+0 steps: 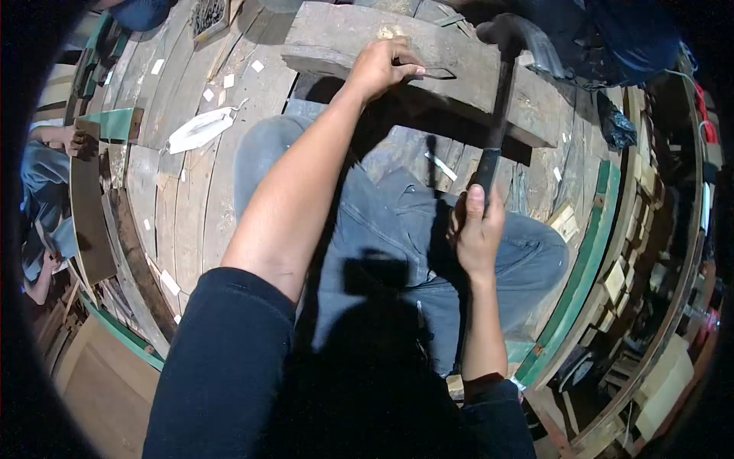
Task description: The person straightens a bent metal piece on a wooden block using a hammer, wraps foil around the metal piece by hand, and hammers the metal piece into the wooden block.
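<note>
My left hand [382,69] is closed on a thin dark metal piece [440,73], which reaches out to the right from my fingertips over a thick wooden block [474,65]. Wrapped round the black handle of a hammer [493,157] is my right hand [478,226], above my right thigh. The hammer stands upright in view, with its blurred dark head above the right part of the block. A small pale wood bit lies on the block just past my left hand.
A white face mask [201,131] and small white scraps lie on the plank floor [183,206]. A box of nails [208,17] is at the top left. Another person's hands and legs show at the far left. Dark cloth and a black plastic bag [616,124] are at the right.
</note>
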{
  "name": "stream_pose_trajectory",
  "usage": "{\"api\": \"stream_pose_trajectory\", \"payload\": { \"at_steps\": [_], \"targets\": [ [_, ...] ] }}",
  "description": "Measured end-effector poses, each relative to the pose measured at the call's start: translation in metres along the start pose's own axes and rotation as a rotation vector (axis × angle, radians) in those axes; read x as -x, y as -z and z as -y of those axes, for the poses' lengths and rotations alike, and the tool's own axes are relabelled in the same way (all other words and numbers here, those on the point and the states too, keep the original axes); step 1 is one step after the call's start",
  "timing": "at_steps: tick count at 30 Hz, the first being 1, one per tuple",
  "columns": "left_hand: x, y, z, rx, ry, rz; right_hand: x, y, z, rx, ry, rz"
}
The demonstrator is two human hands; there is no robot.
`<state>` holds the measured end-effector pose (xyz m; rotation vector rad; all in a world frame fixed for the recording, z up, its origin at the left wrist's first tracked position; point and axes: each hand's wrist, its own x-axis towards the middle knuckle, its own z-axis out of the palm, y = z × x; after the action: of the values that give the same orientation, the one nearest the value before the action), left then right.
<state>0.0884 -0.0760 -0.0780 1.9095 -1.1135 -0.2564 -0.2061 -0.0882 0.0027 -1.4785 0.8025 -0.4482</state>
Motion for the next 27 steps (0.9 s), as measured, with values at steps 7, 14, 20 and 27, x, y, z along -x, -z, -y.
{"api": "stream_pose_trajectory", "payload": {
  "at_steps": [7, 14, 20, 27],
  "targets": [
    [0.005, 0.005, -0.007, -0.012, 0.056, 0.038, 0.003, -0.002, 0.03, -0.108, -0.065, 0.013],
    [-0.003, 0.004, -0.006, 0.016, 0.064, 0.047, -0.012, 0.008, -0.004, 0.138, -0.12, 0.093],
    [0.002, -0.002, 0.0, 0.026, 0.069, 0.015, 0.001, 0.001, 0.024, 0.001, 0.006, 0.014],
    [-0.002, 0.004, -0.008, 0.108, 0.105, 0.069, -0.032, 0.01, -0.032, -0.015, -0.309, -0.054]
  ]
}}
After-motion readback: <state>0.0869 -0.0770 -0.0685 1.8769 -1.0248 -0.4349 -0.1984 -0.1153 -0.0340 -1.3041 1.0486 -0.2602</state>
